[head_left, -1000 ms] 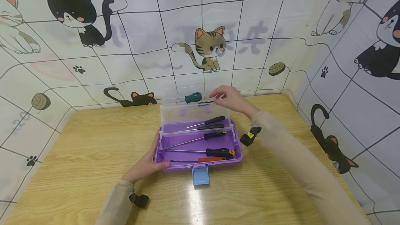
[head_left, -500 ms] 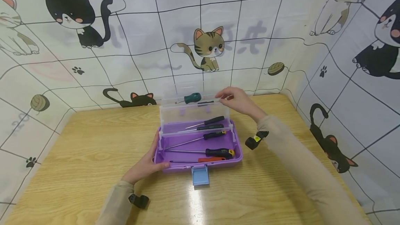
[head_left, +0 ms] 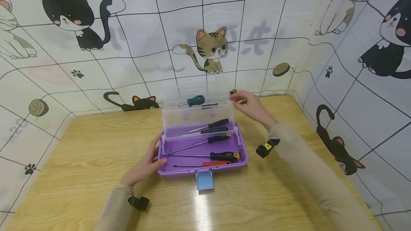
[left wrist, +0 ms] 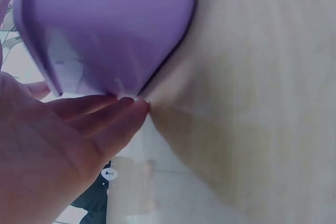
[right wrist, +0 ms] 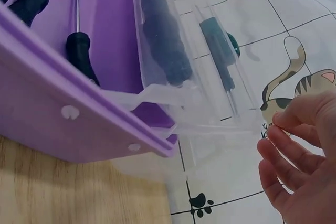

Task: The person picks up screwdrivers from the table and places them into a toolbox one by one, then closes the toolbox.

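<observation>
A purple toolbox stands with its lid up and a clear tray raised at the back. My left hand rests on the box's left side, thumb at the rim; in the left wrist view its straight fingers touch the purple wall. My right hand is beside the tray's right end, fingers loosely bent, holding nothing; contact with the tray's edge is unclear. The tray carries a stubby green screwdriver and a small dark screwdriver. Below lie a red screwdriver and several black-handled screwdrivers.
A blue latch hangs down at the box's front. The wooden table reaches the cat-patterned wall covering behind and to the sides. Each wrist wears a small black camera.
My right hand has drawn back to the right, away from the small dark screwdriver in the tray. The left thumb has slid back from the box's front corner. The view shifts slightly.
</observation>
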### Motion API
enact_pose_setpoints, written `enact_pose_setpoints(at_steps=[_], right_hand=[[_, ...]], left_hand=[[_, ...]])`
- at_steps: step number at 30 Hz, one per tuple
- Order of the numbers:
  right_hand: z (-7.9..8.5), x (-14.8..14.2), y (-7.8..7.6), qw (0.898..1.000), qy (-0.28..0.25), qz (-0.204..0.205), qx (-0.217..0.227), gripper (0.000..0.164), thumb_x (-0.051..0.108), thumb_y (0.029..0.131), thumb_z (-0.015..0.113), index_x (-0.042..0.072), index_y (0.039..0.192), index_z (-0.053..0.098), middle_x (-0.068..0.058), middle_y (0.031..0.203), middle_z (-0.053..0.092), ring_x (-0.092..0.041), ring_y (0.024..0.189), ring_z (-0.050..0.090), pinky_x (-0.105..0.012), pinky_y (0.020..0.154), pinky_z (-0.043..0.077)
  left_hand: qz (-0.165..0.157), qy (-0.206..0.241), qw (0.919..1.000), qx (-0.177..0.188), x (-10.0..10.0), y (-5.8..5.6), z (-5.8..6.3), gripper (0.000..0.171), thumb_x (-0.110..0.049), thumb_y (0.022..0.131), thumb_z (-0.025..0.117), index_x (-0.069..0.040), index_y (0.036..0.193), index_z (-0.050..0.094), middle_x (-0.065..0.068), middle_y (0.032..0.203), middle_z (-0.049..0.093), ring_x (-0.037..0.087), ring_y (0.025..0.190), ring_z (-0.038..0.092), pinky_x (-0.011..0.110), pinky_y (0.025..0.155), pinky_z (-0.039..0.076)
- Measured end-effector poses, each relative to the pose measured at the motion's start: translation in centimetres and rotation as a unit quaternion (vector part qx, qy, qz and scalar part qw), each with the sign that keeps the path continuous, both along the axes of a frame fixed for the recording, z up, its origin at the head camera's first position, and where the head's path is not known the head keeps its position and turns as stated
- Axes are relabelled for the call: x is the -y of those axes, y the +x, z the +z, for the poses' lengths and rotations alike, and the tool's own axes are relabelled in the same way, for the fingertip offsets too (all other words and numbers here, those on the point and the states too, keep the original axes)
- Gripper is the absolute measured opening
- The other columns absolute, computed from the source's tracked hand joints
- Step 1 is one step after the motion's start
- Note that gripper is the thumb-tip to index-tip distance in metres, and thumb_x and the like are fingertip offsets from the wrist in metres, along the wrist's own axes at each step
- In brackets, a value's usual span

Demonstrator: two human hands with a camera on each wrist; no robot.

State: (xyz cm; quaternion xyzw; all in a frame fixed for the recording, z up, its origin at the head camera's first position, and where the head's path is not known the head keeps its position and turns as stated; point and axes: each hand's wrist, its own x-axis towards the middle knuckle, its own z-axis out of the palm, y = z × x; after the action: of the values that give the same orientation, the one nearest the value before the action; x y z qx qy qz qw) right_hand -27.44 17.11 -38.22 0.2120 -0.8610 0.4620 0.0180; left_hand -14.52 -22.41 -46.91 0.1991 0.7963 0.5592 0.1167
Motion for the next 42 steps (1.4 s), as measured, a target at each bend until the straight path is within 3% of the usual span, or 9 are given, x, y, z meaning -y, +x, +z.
enact_pose_setpoints(at_steps=[3, 8, 14, 19, 24, 31, 37, 42], right_hand=[[-0.3, -0.3, 0.2, 1.0, -0.002, -0.006, 0.01, 0.029, 0.002, 0.094, 0.056, -0.001, 0.121, 0.062, -0.017, 0.119, 0.061, -0.028, 0.107, 0.057, -0.043, 0.089, 0.048], [-0.6, -0.6, 0.1, 1.0, 0.0, -0.013, 0.021, 0.03, 0.001, 0.094, 0.056, 0.0, 0.124, 0.061, -0.019, 0.122, 0.06, -0.029, 0.109, 0.056, -0.043, 0.09, 0.048], [-1.3, -1.1, -0.1, 0.999, 0.015, -0.018, 0.025, 0.034, 0.001, 0.093, 0.057, -0.001, 0.127, 0.059, -0.019, 0.126, 0.06, -0.031, 0.111, 0.057, -0.044, 0.091, 0.048], [-2.1, -1.6, -0.3, 0.999, 0.021, -0.013, 0.029, 0.04, 0.001, 0.093, 0.056, -0.003, 0.133, 0.054, -0.02, 0.131, 0.056, -0.034, 0.114, 0.056, -0.045, 0.093, 0.048], [-3.1, -1.7, -0.6, 0.999, 0.021, -0.019, 0.032, 0.042, 0.002, 0.093, 0.056, -0.005, 0.135, 0.051, -0.021, 0.133, 0.054, -0.035, 0.117, 0.054, -0.045, 0.095, 0.046], [-4.1, -1.3, -1.0, 0.999, 0.029, -0.023, 0.037, 0.042, 0.003, 0.095, 0.056, -0.007, 0.135, 0.049, -0.025, 0.131, 0.054, -0.038, 0.117, 0.053, -0.047, 0.097, 0.044], [-4.7, -0.6, -1.5, 0.997, 0.051, -0.02, 0.053, 0.043, 0.009, 0.097, 0.055, -0.008, 0.136, 0.047, -0.026, 0.131, 0.054, -0.038, 0.119, 0.051, -0.047, 0.099, 0.042], [-5.3, -0.5, -1.9, 0.995, 0.065, -0.017, 0.07, 0.048, 0.013, 0.097, 0.053, -0.008, 0.138, 0.043, -0.028, 0.13, 0.053, -0.04, 0.12, 0.05, -0.05, 0.1, 0.041]], left_hand=[[0.001, 0.002, 1.0, -0.001, 0.5, -0.8, 0.2, 0.073, -0.004, 0.099, 0.052, -0.018, 0.155, 0.008, 0.036, 0.148, 0.023, 0.053, 0.132, 0.03, 0.064, 0.101, 0.031], [0.016, -0.005, 0.9998, 0.015, 1.2, -2.0, 0.6, 0.063, -0.014, 0.103, 0.047, -0.014, 0.154, 0.01, 0.034, 0.151, 0.019, 0.053, 0.131, 0.032, 0.059, 0.102, 0.033], [0.064, -0.005, 0.9978, 0.016, 1.7, -3.1, 1.2, 0.056, -0.022, 0.105, 0.042, -0.01, 0.153, 0.016, 0.031, 0.151, 0.023, 0.044, 0.135, 0.031, 0.053, 0.101, 0.038], [0.092, -0.006, 0.9957, 0.011, 1.9, -4.2, 1.5, 0.055, -0.023, 0.105, 0.044, -0.004, 0.151, 0.022, 0.031, 0.149, 0.027, 0.043, 0.136, 0.03, 0.055, 0.102, 0.037], [0.103, -0.046, 0.9936, 0.011, 1.9, -5.4, 1.7, 0.057, -0.026, 0.104, 0.044, -0.001, 0.152, 0.023, 0.031, 0.148, 0.03, 0.044, 0.133, 0.034, 0.053, 0.101, 0.039], [0.114, -0.102, 0.9874, 0.039, 1.7, -7.4, 1.7, 0.062, -0.034, 0.104, 0.045, 0.0, 0.151, 0.025, 0.031, 0.147, 0.032, 0.045, 0.134, 0.034, 0.054, 0.105, 0.034], [0.126, -0.141, 0.9813, 0.038, 1.7, -9.1, 1.7, 0.064, -0.04, 0.103, 0.042, 0.003, 0.149, 0.028, 0.031, 0.145, 0.035, 0.044, 0.135, 0.032, 0.055, 0.109, 0.026], [0.121, -0.168, 0.9776, 0.037, 1.2, -10.2, 1.5, 0.064, -0.043, 0.103, 0.04, 0.001, 0.149, 0.031, 0.03, 0.143, 0.039, 0.044, 0.133, 0.035, 0.056, 0.108, 0.028]])
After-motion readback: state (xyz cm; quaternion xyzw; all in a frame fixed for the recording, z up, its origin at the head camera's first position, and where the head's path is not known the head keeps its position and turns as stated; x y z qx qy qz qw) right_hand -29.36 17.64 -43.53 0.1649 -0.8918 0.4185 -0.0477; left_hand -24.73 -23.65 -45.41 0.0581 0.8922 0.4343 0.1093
